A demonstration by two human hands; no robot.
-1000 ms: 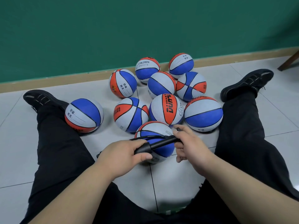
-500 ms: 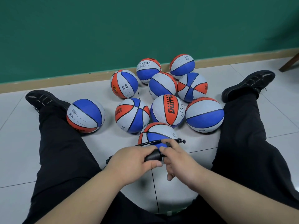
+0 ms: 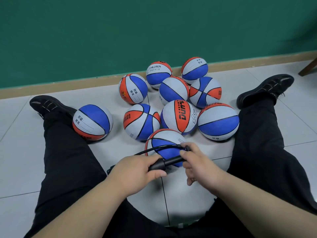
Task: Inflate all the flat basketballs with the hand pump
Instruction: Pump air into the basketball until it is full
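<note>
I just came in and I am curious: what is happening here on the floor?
A person sits on the floor with legs spread. The left hand grips the black hand pump; the right hand holds its other end and the hose by the nearest basketball. Nine other basketballs lie beyond.

You can read CHILDREN on the white panel of the left far ball [image 3: 158,73] by the wall [image 3: 103,31]; the small print under it is too fine. The middle ball [image 3: 180,115] carries a black brand on its orange panel, roughly DUHAO, with CHIL beside it. 班级 and 姓名 stand on the lone left ball [image 3: 92,121] and the orange-fronted ball [image 3: 133,88].
</note>
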